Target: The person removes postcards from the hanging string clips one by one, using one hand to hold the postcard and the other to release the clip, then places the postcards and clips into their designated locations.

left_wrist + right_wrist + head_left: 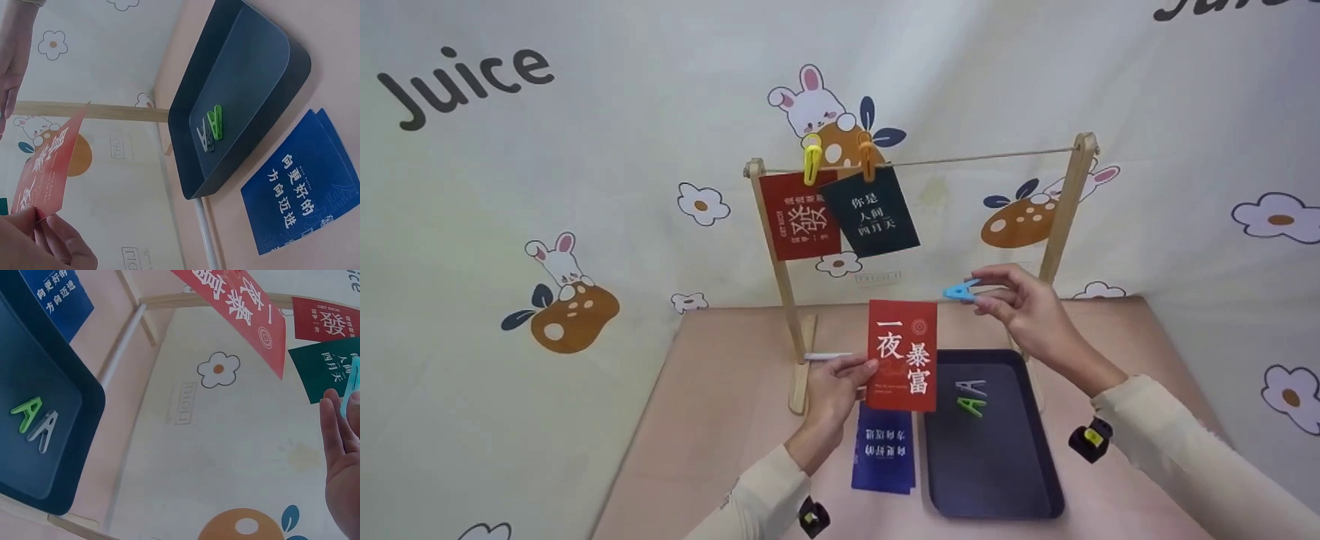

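Observation:
My left hand (834, 394) pinches a red card (901, 356) with white characters by its left edge, upright in front of the rack. Between the thumb and fingers of my right hand (1024, 307) is a blue clothespin (960, 290), just up and right of the card. On the rack's string (982, 157), a yellow clothespin (811, 161) holds another red card (801, 217), and an orange clothespin (868, 159) holds a dark green card (871, 212) that overlaps it. A grey clothespin (44, 432) and a green clothespin (27, 412) lie in the dark tray (1039, 427).
Blue cards (883, 454) lie stacked on the pink table (720, 420), left of the tray. The wooden rack's left post (781, 292) and right post (1065, 210) stand behind the tray, with a white bar (206, 236) low between them. A printed cloth hangs behind.

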`<state>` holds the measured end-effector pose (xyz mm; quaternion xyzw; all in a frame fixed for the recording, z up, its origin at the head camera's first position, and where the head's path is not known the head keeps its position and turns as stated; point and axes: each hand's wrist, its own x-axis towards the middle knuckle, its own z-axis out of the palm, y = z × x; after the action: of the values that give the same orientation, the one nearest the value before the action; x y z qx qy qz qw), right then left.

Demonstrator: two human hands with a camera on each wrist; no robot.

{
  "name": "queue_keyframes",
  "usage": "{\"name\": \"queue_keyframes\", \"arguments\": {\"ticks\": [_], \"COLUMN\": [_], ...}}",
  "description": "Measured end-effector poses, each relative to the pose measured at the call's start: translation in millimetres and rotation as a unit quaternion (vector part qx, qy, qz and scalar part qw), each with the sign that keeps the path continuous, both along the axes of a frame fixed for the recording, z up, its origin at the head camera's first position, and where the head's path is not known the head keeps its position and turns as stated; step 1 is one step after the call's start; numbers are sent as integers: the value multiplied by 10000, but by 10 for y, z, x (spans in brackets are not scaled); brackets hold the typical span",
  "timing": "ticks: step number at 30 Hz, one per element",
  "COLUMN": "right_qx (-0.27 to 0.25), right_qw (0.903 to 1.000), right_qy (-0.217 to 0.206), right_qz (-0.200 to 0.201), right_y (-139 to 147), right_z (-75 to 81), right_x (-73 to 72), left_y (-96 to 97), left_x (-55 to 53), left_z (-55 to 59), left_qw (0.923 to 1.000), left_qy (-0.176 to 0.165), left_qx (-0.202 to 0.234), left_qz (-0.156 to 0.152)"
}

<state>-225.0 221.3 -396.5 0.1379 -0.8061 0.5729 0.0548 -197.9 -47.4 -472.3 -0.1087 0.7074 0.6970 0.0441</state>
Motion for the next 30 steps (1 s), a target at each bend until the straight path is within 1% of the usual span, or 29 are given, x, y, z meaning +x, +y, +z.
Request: {"name": "queue_keyframes", "arguments": {"ticks": [3,6,9,14,18,21,23,25,27,30], "right_qx": [117,224,503,937,1163,1409,1571,1662,1663,1614], "right_qw": [9999,9997,9984,9947,9910,9856,9812,9779,9776,9789], "right_qy": [31,72,99,131,184,396,567,637,554,191], "right_qz": [-16,-88,-232,-404,-639,-848,-971,-1097,-1168,-1240], "right_y": [-19,-43,-62,-70,-61,-59,-63,-71,-83,-102], "right_z": [-130,-264,-418,-691,-894,-1048,-1150,-1252,-1355,-1507], "right_x": [48,100,165,273,343,397,438,483,534,604], "left_y": [20,33,25,-35,-107,-184,-244,-305,-360,-421], "left_x": [38,76,115,166,224,272,302,321,335,350], "left_z": [-92,-193,-302,-488,-632,-735,-808,-888,-972,-1094], "left_qw": [10000,9998,9995,9989,9982,9975,9969,9963,9958,9950], "left_qy": [-34,-152,-294,-430,-550,-683,-788,-860,-890,-882], "left_qx": [48,107,114,185,251,178,80,-77,-219,-459], "left_qz": [-57,-92,-81,51,25,3,13,9,12,-21]}}
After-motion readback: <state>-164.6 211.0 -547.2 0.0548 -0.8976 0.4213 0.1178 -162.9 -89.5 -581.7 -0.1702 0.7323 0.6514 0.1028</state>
